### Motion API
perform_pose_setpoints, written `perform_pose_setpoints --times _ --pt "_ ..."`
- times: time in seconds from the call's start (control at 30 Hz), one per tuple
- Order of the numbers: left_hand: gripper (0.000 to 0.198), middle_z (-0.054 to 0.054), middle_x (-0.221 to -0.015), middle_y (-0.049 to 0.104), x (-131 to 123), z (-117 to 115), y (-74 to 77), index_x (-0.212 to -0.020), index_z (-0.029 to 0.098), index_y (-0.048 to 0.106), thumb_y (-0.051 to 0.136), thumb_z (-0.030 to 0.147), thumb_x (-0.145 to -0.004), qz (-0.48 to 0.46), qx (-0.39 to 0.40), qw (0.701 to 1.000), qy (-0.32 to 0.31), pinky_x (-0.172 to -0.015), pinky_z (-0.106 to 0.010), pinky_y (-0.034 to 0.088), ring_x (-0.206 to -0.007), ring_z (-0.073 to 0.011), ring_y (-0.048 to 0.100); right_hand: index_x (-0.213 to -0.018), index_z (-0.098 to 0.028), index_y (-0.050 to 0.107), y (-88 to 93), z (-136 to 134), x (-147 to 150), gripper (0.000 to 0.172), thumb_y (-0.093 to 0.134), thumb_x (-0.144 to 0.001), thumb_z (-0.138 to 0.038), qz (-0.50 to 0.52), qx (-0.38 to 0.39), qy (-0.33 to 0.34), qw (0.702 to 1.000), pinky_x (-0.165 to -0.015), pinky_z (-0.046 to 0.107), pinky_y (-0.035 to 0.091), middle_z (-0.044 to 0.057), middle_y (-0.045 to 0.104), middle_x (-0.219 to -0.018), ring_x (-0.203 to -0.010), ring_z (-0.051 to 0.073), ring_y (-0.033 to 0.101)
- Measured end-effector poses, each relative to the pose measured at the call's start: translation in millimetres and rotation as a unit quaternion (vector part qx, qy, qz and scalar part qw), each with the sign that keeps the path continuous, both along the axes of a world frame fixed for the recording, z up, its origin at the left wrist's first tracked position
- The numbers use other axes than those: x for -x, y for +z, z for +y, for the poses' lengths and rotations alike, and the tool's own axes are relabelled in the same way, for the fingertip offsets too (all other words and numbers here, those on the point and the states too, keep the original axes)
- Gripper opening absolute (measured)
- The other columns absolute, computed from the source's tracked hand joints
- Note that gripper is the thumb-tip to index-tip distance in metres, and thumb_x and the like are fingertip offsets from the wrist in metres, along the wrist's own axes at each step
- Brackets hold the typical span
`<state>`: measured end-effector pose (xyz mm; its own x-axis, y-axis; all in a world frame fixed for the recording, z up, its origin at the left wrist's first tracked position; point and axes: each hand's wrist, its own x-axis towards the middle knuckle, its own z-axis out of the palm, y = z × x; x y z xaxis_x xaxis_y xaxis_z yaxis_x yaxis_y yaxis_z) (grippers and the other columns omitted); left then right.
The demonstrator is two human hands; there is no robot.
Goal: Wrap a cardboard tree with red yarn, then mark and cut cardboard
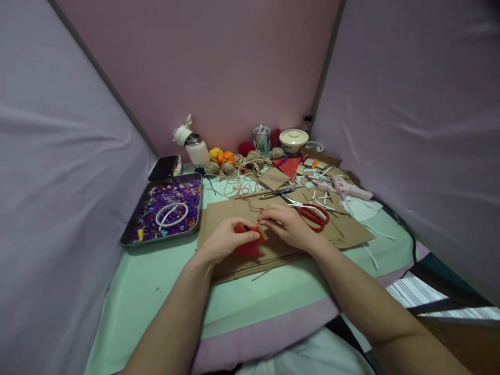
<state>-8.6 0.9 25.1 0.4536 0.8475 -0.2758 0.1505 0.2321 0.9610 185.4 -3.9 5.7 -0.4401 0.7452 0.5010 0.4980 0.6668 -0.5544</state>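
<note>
Red yarn [254, 208] trails slack near scissors [300, 204]; a pull could snag it; a loose pinch might drop the red piece [250, 248]; piece is angular, maybe folded, above cardboard [219, 211], clamped between thumb and fingers of left hand [224, 239]; right hand [287, 221] fingers bunched beside it, can't tell if gripping yarn.

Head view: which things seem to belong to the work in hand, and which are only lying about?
Likely in use:
red piece in the left hand
red yarn close to the right hand
cardboard underneath

Apparently just lying about:
scissors
glue gun
bead tray
yarn balls
white bottle
</note>
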Motion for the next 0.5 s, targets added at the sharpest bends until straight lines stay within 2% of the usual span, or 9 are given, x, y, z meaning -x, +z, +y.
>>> perform_pose_setpoints --times 0.1,0.27,0.4,0.5 --pt "0.028 -0.006 -0.067 0.069 0 4 -2.3 -0.077 0.016 0.069 0.078 0.032 -0.057 -0.05 -0.03 0.994 0.09 -0.049 -0.025 0.049 -0.054 -0.0161 0.062 -0.096 -0.018 0.062 -0.2 0 1 0.018 0.046 -0.093 -0.024 0.006 -0.01 -0.009 1.0 -0.07 0.027 0.043 0.005 0.06 -0.082 -0.077 0.016 0.054" --pt "0.033 -0.004 -0.073 0.068 0 14 -7.9 -0.08 0.014 0.068 0.08 0.03 -0.055 -0.126 -0.051 0.967 0.214 -0.058 -0.024 0.05 -0.06 -0.0134 0.061 -0.1 -0.018 0.062 -6.1 0 4 0.02 0.044 -0.093 -0.026 -0.024 -0.041 -0.024 0.999 -0.068 0.028 0.042 0.005 0.061 -0.081 -0.076 0.017 0.054" --pt "0.043 -0.006 -0.078 0.068 1 17 -8.3 -0.09 0.013 0.068 0.081 0.03 -0.052 -0.144 -0.032 0.96 0.236 -0.064 -0.028 0.052 -0.066 -0.0153 0.063 -0.099 -0.018 0.062 -9.0 1 5 0.022 0.043 -0.094 -0.026 -0.037 -0.061 -0.031 0.997 -0.067 0.028 0.041 0.006 0.061 -0.079 -0.075 0.017 0.054" --pt "0.042 -0.005 -0.074 0.068 1 17 -7.7 -0.085 0.013 0.068 0.083 0.03 -0.05 -0.142 -0.011 0.959 0.245 -0.062 -0.029 0.051 -0.063 -0.0148 0.062 -0.099 -0.018 0.062 -8.1 0 4 0.022 0.043 -0.094 -0.026 -0.043 -0.075 -0.037 0.996 -0.068 0.029 0.041 0.006 0.061 -0.08 -0.076 0.017 0.054"
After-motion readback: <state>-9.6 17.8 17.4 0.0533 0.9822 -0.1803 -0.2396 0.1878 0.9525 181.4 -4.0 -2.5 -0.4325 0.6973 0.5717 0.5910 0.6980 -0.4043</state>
